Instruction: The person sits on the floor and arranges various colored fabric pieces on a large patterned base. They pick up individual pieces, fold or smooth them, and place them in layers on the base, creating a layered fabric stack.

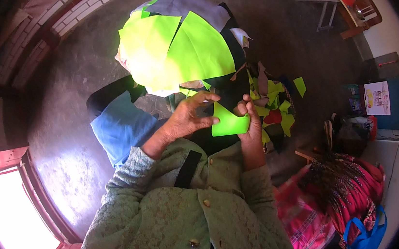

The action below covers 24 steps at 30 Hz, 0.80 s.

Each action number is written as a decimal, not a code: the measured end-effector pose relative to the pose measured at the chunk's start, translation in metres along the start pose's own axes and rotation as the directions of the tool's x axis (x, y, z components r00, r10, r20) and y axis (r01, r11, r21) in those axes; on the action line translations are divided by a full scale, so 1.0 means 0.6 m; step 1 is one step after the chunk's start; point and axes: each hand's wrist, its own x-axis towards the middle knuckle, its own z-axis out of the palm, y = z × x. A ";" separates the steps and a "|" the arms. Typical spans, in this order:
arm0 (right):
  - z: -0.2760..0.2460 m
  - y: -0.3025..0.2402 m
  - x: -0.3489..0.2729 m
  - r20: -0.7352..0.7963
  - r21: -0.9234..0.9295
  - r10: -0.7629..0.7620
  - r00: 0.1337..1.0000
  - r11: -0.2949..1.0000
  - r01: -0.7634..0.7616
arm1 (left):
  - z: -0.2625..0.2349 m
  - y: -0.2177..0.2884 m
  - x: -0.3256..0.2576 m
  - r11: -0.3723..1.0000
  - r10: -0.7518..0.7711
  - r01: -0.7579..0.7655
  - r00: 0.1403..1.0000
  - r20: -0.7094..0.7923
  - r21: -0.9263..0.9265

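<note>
A small bright-green piece of cloth or felt is in front of my chest, slightly bent. My right hand grips its right side, fingers curled around the edge. At its left edge is my left hand, with the thumb tip touching the piece and the fingers stretched out above, apart from the thumb. Just beyond my hands, large yellow-green pieces lie spread over a rounded pile, with a grey-lilac piece at its far side. What supports the pile is mostly hidden.
Right of the pile, many yellow-green, grey and red scraps lie heaped. A light-blue cloth is at my left. On the right are pink-red fabric, a blue bag and a wooden chair farther off.
</note>
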 end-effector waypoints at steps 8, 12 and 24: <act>0.060 -0.003 0.011 0.175 -0.050 0.037 0.984 0.998 -0.028 | 0.024 -0.031 0.013 0.996 0.055 -0.063 0.990 0.128 0.058; 0.056 -0.015 -0.004 -0.082 -0.354 -0.239 0.967 0.914 0.197 | 0.020 -0.039 0.003 0.991 -0.041 0.031 0.997 -0.072 -0.132; 0.003 -0.057 -0.041 -0.249 -0.694 -0.635 0.731 0.644 0.323 | -0.005 0.054 0.018 0.934 -0.124 0.118 0.992 0.002 -0.338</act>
